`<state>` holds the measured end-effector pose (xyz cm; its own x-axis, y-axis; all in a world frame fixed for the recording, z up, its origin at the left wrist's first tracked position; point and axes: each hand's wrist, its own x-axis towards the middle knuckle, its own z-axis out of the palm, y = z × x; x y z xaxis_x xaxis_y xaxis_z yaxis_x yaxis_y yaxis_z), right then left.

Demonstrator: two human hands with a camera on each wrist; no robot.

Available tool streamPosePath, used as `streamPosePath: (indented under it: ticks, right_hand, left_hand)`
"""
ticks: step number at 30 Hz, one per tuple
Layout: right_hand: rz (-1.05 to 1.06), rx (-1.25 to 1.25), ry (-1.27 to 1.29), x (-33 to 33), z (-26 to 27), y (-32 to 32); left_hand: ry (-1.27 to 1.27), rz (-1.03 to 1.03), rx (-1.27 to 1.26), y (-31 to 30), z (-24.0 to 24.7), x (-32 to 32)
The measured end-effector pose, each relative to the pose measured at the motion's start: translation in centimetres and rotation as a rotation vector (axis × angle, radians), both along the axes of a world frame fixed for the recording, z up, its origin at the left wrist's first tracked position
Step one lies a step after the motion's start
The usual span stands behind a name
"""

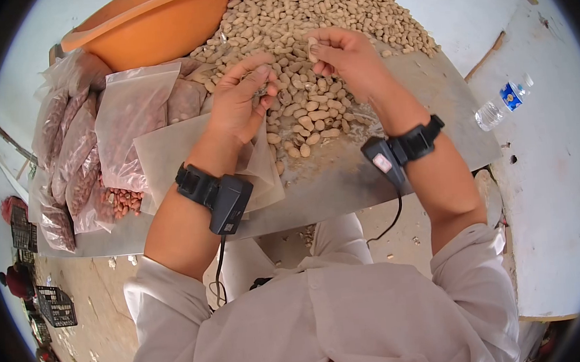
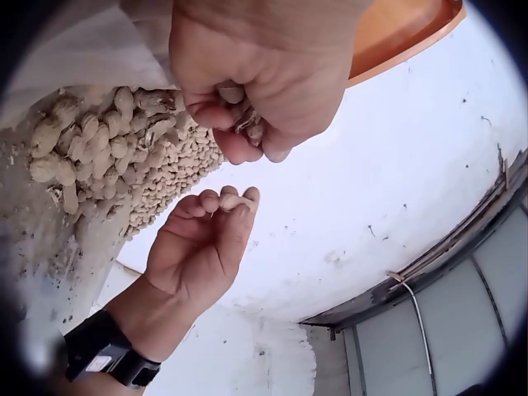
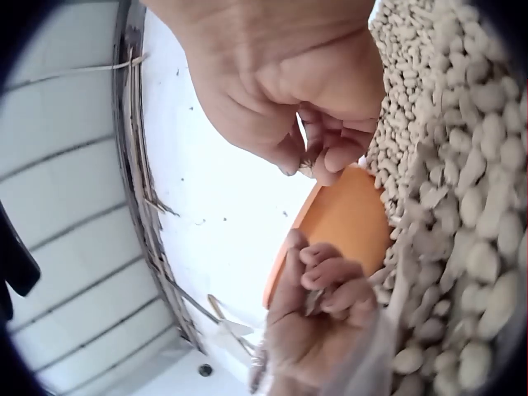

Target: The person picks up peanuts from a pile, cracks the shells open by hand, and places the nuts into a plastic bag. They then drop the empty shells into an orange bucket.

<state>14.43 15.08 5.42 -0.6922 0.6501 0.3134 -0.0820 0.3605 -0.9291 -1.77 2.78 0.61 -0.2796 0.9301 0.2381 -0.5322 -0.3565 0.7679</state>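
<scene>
Right hand (image 1: 352,59): thumb and fingers closed in a narrow pinch on one pale peanut (image 1: 312,48), held up clear of the heap of unshelled peanuts (image 1: 318,11) on the metal table (image 1: 439,96). Left hand (image 1: 234,104): fingers curled round a few small pieces (image 2: 239,103), visible in the left wrist view; whether whole pods or broken shell, cannot tell. Hands near each other, not touching. Left of the heap: clear bags (image 1: 133,108) of reddish contents, loose red kernels (image 1: 125,200) beside them, orange tub (image 1: 151,29) behind. Handling, judged by eye: pod very light, shell dry, stiff yet brittle, rough enough not to slip; likely to crack under a firm squeeze. Kernel inside presumably firmer, its thin skin prone to rub off. Best hold: thumb and forefinger across the pod's rounded sides, pressure along the seam if cracking is wanted, gentler otherwise.
</scene>
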Motion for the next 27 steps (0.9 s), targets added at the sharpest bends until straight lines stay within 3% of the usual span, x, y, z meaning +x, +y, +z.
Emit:
streamPosePath:
  ticks: [4,7,13,27]
  right_hand:
    - [0.170,-0.257,0.355,-0.6,-1.1,-2.8]
    - [0.227,-0.319,0.417,-1.0,-1.8,-3.6]
    - [0.279,-0.292,0.299,-0.6,-3.0,-3.4]
    - [0.042,-0.192,0.205,-0.5,-3.8,-3.1]
  left_hand:
    - [0.114,0.072,-0.044,-0.4,0.4,1.0]
    - [0.164,0.108,-0.055,-0.4,0.5,1.4]
    - [0.204,0.104,-0.018,-0.3,0.2,1.7]
    - [0.232,0.135,-0.068,-0.1,0.0,1.9]
